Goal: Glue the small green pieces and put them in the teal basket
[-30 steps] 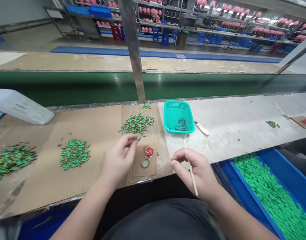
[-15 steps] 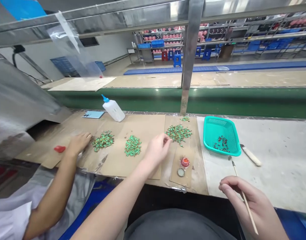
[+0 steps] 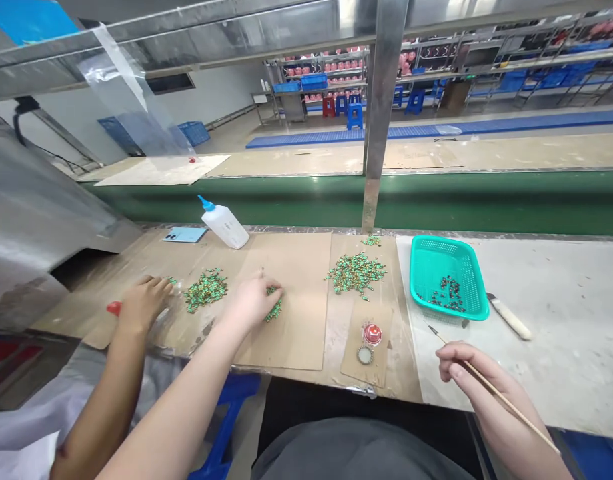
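My left hand is closed over the middle pile of small green-and-brown beads, covering most of it. Its fingertips are pinched at the pile's upper right, and whatever lies between them is too small or hidden to name. Over the pale sheet on the right, my right hand grips a thin paintbrush, its dark tip pointing up and left. A larger bead pile lies right of my left hand. Two bottle caps sit on a cardboard piece: one with red paint, the other greyish inside.
A green basket holds several dark small pieces; a pale-handled knife lies beside it. A white squeeze bottle and a phone are at the back left. A co-worker's hand rests by another bead pile. A metal post rises behind.
My left hand has moved left from the larger bead pile to the middle one. The paintbrush in my right hand has tilted, its tip swinging left. The co-worker's hand has shifted slightly.
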`<state>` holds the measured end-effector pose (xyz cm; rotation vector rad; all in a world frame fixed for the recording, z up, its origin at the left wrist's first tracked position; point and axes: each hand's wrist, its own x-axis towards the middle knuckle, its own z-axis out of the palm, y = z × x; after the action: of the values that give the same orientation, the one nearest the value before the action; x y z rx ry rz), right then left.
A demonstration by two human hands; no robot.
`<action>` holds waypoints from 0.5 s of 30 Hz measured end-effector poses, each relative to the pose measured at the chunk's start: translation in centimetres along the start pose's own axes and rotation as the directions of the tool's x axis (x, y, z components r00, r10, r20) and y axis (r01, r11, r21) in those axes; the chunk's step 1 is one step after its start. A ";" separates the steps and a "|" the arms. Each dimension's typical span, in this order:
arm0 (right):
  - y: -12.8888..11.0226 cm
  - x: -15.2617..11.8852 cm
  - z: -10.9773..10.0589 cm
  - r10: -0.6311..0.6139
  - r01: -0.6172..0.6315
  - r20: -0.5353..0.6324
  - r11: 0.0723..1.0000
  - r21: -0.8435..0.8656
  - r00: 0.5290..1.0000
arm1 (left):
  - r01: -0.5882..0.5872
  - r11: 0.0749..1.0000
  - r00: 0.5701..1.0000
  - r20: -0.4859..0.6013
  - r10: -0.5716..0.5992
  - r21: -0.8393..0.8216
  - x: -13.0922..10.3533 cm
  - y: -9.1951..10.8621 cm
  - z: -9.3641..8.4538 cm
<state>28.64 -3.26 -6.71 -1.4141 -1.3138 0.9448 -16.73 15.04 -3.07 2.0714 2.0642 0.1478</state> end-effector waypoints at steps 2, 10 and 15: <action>-0.8 0.3 0.6 0.037 -0.036 -0.021 0.998 0.050 0.999 | 0.009 0.999 1.000 0.021 -0.010 0.033 0.3 0.3 0.7; -2.5 2.6 2.1 0.006 0.011 -0.096 0.985 0.175 0.995 | -0.054 0.998 0.998 0.043 0.055 -0.019 1.7 0.4 0.6; -1.2 4.1 3.0 0.112 -0.096 -0.061 0.971 0.220 0.992 | -0.083 0.979 0.996 -0.059 0.073 -0.185 0.8 0.8 0.1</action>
<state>26.01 1.22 -6.05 -1.3444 -1.0569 1.0623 -15.94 15.88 -3.04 2.0538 1.9155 0.3967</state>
